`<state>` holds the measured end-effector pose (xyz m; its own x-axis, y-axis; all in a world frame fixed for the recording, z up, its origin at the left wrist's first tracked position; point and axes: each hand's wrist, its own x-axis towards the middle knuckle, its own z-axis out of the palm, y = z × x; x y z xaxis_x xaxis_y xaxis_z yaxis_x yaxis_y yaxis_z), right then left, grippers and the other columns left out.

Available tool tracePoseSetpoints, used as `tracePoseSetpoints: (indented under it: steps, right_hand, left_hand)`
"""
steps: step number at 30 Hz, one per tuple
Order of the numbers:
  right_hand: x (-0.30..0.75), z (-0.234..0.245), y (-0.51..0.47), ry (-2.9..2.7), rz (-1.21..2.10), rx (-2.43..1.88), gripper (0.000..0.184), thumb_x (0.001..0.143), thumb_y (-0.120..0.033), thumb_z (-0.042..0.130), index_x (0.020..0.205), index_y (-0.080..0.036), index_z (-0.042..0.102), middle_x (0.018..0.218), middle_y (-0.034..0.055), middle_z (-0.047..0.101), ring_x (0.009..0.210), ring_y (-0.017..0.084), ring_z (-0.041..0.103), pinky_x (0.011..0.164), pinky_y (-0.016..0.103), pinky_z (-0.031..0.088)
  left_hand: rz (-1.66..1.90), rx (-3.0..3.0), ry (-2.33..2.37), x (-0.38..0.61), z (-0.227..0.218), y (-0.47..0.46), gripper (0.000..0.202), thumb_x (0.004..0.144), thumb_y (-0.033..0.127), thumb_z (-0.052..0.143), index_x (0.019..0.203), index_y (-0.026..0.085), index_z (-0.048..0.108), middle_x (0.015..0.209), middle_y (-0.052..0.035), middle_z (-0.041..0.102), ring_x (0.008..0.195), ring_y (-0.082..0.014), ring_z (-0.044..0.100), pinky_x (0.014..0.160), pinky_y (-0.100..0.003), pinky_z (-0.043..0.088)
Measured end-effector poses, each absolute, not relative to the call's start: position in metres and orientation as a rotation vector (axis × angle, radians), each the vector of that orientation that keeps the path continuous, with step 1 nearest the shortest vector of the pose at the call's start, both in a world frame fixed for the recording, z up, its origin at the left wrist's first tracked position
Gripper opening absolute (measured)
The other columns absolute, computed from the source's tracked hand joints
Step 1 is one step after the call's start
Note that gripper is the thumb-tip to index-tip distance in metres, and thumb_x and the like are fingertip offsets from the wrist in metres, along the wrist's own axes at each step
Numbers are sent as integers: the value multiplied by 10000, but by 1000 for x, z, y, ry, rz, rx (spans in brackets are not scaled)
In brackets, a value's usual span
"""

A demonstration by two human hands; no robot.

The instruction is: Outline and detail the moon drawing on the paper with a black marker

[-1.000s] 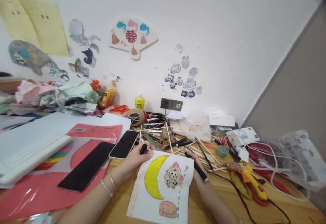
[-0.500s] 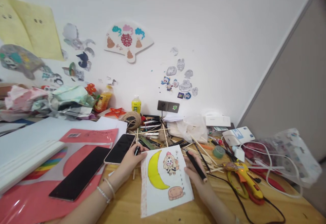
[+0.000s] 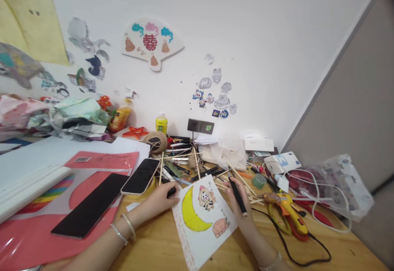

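Note:
A white paper sheet (image 3: 201, 244) lies tilted on the wooden table between my hands. It bears a yellow crescent moon (image 3: 192, 215), a small cartoon figure (image 3: 206, 197) and a pinkish-brown round drawing (image 3: 220, 226). My left hand (image 3: 163, 199) rests at the sheet's left edge, its fingers closed around a small black piece (image 3: 171, 191) that looks like a marker cap. At the sheet's right edge, my right hand (image 3: 243, 205) grips a black marker (image 3: 237, 196), which slants across the fingers. The left thumb lies by the paper's upper left corner.
Two dark phones (image 3: 90, 205) (image 3: 141, 175) lie on the left near a red plastic packet (image 3: 27, 246). Behind the sheet are wooden sticks (image 3: 197, 162), pens and twine (image 3: 154, 141). A yellow glue gun (image 3: 291, 213) with its black cord lies right, beside white cables (image 3: 317, 193).
The sheet has turned counterclockwise, its lower end swinging right. My left hand has come slightly down and right along its edge. The marker stays in my right hand. The view has shifted slightly.

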<state>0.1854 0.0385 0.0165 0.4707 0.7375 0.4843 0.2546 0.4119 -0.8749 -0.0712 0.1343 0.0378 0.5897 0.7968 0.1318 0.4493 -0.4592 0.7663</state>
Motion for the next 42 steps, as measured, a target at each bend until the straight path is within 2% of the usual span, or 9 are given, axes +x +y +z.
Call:
tracePoseSetpoints:
  steps: [5, 10, 17, 21, 25, 30, 34, 38, 42]
  right_hand:
    - [185, 26, 40, -957, 439, -1202, 365, 776, -512, 568, 932, -186, 619, 656, 33, 669, 633, 230, 629, 621, 378, 512]
    - [185, 33, 35, -934, 444, -1182, 405, 781, -563, 517, 908, -195, 630, 774, 55, 693, 725, 247, 643, 632, 361, 495]
    - [189, 31, 32, -935, 408, -1199, 305, 797, -460, 554, 956, -203, 595, 761, 27, 663, 701, 201, 609, 716, 362, 483]
    - [192, 32, 33, -930, 401, -1167, 294, 849, -453, 487, 960, -195, 573, 671, 14, 635, 606, 188, 579, 609, 325, 465]
    - [189, 33, 35, -925, 426, -1129, 303, 834, -467, 514, 948, -189, 551, 595, -15, 595, 503, 155, 505, 514, 285, 419]
    - [189, 27, 39, -908, 487, -1093, 317, 821, -473, 539, 977, -197, 534, 615, -19, 593, 508, 149, 502, 496, 268, 413]
    - [192, 23, 41, -897, 515, -1081, 325, 821, -476, 544, 979, -192, 538, 620, -18, 604, 495, 139, 499, 489, 258, 410]
    - [192, 24, 42, -871, 544, -1049, 351, 806, -497, 554, 979, -192, 536, 626, -11, 623, 475, 137, 501, 470, 253, 411]
    - [191, 26, 42, -854, 601, -1047, 409, 796, -526, 547, 1044, -202, 514, 680, 9, 665, 466, 152, 532, 507, 291, 451]
  left_hand:
    - [636, 2118, 1019, -69, 36, 131, 86, 665, 251, 488, 719, 184, 489, 725, 11, 545, 697, -173, 491, 655, -265, 369]
    - [657, 2116, 935, -67, 34, 129, 78, 695, 265, 504, 703, 188, 492, 697, 22, 532, 663, -157, 481, 609, -240, 362]
    - [877, 2141, 1002, -69, 35, 133, 99, 744, 271, 470, 706, 198, 525, 714, -4, 589, 660, -172, 524, 634, -260, 396]
    - [1135, 2106, 1122, -77, 41, 138, 116, 764, 300, 465, 738, 214, 539, 748, -12, 610, 704, -184, 545, 670, -266, 414]
    - [1308, 2054, 1222, -85, 46, 145, 145, 790, 332, 450, 789, 214, 534, 792, -12, 606, 729, -179, 532, 696, -266, 416]
    - [1567, 1733, 1256, -101, 58, 156, 153, 702, 336, 568, 698, 208, 485, 684, 33, 518, 666, -143, 489, 643, -243, 395]
    - [1615, 1188, 1082, -113, 66, 163, 335, 583, 358, 696, 678, 203, 415, 601, 81, 423, 550, -86, 430, 539, -204, 374]
    - [1529, 958, 913, -117, 65, 165, 491, 462, 369, 767, 714, 211, 378, 606, 77, 480, 568, -103, 510, 585, -239, 443]
    - [1423, 1060, 941, -114, 60, 164, 470, 482, 379, 737, 715, 213, 363, 597, 37, 531, 597, -158, 560, 591, -288, 457]
